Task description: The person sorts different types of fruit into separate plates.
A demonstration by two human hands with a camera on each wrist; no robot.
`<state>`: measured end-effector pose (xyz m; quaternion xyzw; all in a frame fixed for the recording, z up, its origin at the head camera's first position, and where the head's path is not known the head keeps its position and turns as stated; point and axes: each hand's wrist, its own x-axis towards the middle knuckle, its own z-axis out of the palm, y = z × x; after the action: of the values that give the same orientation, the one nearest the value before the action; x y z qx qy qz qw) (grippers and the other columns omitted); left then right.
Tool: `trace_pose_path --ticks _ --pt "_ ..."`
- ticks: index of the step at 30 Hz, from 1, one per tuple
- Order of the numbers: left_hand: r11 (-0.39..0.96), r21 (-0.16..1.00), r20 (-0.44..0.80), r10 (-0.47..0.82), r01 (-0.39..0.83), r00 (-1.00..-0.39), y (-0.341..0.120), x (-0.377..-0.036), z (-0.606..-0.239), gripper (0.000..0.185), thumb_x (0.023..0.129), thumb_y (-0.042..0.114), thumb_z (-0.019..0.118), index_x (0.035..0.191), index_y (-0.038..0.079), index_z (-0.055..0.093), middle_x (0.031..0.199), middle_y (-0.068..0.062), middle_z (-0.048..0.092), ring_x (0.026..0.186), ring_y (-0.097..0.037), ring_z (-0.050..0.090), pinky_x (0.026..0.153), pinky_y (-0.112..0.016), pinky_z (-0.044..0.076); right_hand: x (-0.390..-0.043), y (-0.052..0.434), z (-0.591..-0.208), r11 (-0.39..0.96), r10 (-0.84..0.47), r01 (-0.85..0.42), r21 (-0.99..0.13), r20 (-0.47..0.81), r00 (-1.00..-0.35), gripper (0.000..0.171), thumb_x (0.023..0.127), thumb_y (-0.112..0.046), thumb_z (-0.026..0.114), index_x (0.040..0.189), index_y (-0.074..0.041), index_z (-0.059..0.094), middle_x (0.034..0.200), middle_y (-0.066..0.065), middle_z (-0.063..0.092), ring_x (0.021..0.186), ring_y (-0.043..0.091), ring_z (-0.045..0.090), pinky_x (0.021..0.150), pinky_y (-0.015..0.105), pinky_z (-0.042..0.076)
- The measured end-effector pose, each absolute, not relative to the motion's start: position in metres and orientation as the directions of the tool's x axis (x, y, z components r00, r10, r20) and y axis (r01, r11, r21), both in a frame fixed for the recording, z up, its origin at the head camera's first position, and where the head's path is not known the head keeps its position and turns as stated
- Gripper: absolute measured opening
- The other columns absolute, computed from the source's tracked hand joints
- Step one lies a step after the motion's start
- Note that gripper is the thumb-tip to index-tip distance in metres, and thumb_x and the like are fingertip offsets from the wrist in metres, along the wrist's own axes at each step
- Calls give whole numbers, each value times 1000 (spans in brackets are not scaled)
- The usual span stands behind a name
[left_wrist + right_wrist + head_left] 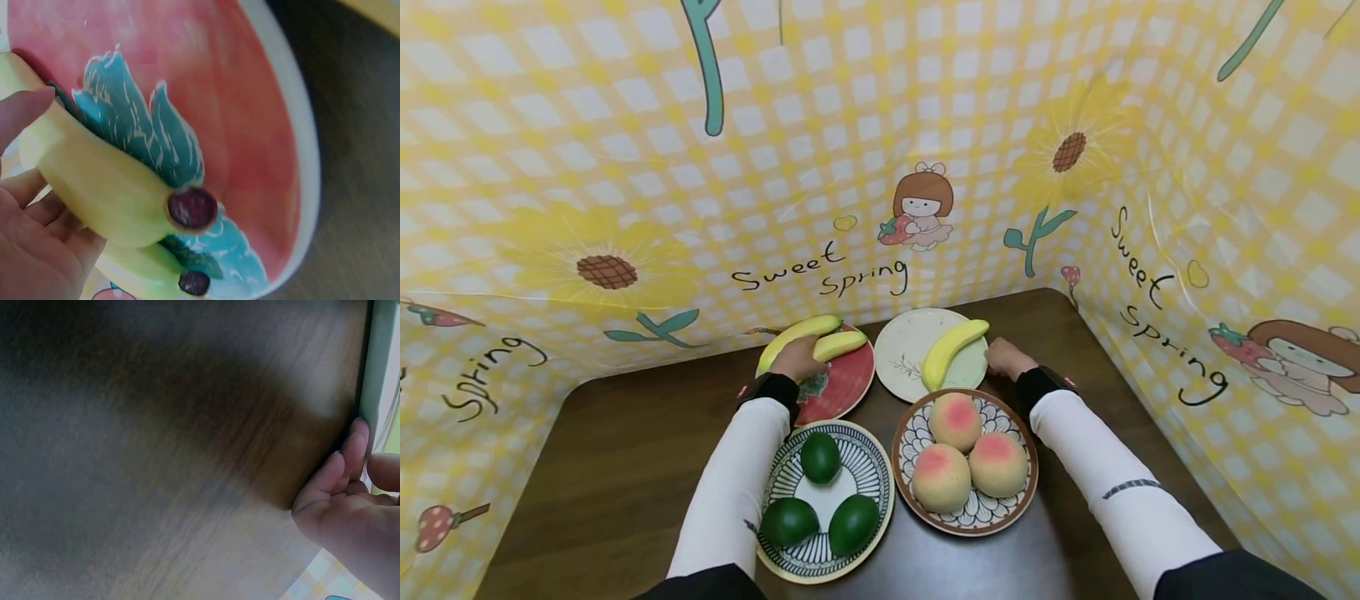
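On a red plate with a painted green leaf lie two yellow bananas side by side. My left hand holds the nearer banana, thumb on one side and fingers on the other. Beyond it, the second banana is partly hidden. A white plate to the right carries a single banana lying at a slant. At that plate's right edge, my right hand pinches the rim between thumb and fingers.
Nearer to me, a blue-patterned plate holds three green fruits resembling avocados or limes. Beside it a brown-rimmed plate holds three peaches. A yellow checked cloth hangs behind and beside the dark wooden table.
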<state>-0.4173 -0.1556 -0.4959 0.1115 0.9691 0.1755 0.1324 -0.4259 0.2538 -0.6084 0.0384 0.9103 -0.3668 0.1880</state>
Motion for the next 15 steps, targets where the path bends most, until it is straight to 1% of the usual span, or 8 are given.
trace_pose_path --ticks 2,5,8,9,11,12,13,15 --pt "919 359 -220 253 162 -942 -154 -420 -496 65 89 15 71 146 -7 48 138 -29 61 127 -45 58 109 -54 45 -424 251 -598 732 -61 212 -647 -373 -926 40 99 -5 35 66 -2 58 56 -1 52 52 14 48 52 26 42" --pt "932 328 -222 233 153 -947 -153 -422 -497 62 91 15 70 146 -5 48 139 -28 60 129 -44 58 111 -54 45 -429 252 -601 723 -77 200 -662 -364 -928 40 100 -8 36 68 -1 60 58 2 55 54 17 50 53 28 44" --pt "944 298 -212 207 139 -955 -151 -422 -498 59 93 15 69 146 -3 49 140 -26 60 130 -42 58 112 -53 45 -452 264 -635 708 -105 178 -684 -351 -930 42 98 -11 35 68 -3 61 58 5 58 52 19 52 51 31 44" --pt "947 291 -204 198 133 -959 -150 -421 -498 58 93 14 69 145 -2 49 140 -25 60 130 -42 58 111 -53 45 -459 267 -645 709 -110 178 -682 -357 -928 43 100 -13 34 70 -1 63 61 7 60 55 22 53 54 33 46" --pt "953 279 -190 174 117 -966 -148 -417 -497 55 94 12 68 145 -1 50 140 -25 60 130 -42 58 111 -53 46 -466 269 -656 712 -113 170 -682 -349 -930 44 101 -13 33 71 -1 64 61 7 61 55 22 54 54 34 46" --pt "956 272 -181 164 111 -970 -147 -415 -496 54 94 10 67 145 -1 50 140 -25 60 130 -42 58 111 -53 46 -474 273 -666 719 -94 188 -669 -362 -927 44 101 -12 33 72 0 64 61 7 61 55 22 54 54 34 47" --pt "958 267 -173 156 106 -973 -146 -412 -496 53 95 9 65 145 -1 50 140 -25 60 130 -42 58 111 -53 46 -471 271 -662 727 -85 193 -659 -365 -927 44 102 -12 34 72 0 65 61 7 60 56 22 54 55 34 47" --pt "961 259 -167 141 94 -976 -143 -409 -496 52 95 6 63 145 -1 50 141 -26 59 130 -42 57 110 -54 46 -449 261 -628 727 -64 218 -651 -379 -923 44 102 -11 34 70 -1 64 59 4 58 55 19 53 56 31 47"
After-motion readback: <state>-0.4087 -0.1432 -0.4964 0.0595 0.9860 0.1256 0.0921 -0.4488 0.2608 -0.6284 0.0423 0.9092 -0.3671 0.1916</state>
